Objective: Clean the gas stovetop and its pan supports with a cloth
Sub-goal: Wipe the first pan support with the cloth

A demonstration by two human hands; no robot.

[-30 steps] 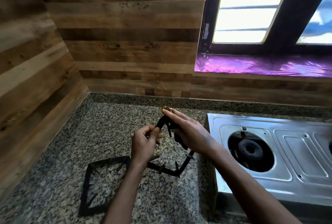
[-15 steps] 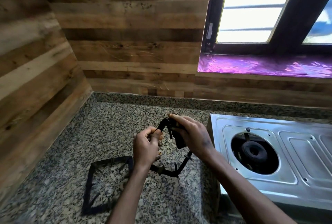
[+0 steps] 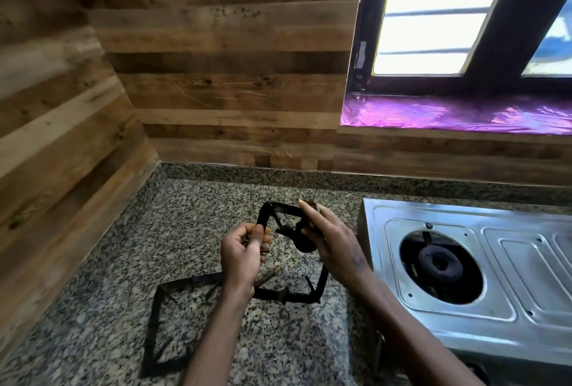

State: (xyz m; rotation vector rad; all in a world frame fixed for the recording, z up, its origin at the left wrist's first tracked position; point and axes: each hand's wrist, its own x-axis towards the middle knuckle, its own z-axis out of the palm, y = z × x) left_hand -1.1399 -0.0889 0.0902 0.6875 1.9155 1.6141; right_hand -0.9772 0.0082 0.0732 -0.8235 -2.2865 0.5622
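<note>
I hold a black square pan support (image 3: 280, 208) tilted up over the granite counter. My left hand (image 3: 243, 254) grips its left side. My right hand (image 3: 332, 241) presses a dark cloth (image 3: 305, 241) against the support's upper right part, forefinger stretched out. The support's lower bar (image 3: 288, 296) hangs just above the counter. A second black pan support (image 3: 161, 308) lies flat on the counter at the lower left, partly hidden by my left forearm. The steel gas stovetop (image 3: 507, 317) stands at the right, its left burner (image 3: 439, 265) bare.
The granite counter (image 3: 198, 215) runs into a corner between wood-panelled walls at the left and back. A window with a purple foil-covered sill (image 3: 458, 115) sits above the stove. A few crumbs (image 3: 275, 268) lie on the counter under the held support.
The held support has turned so its upper left corner now stands clear above my hands. My right hand with the cloth has shifted along its upper right part. The view has moved slightly.
</note>
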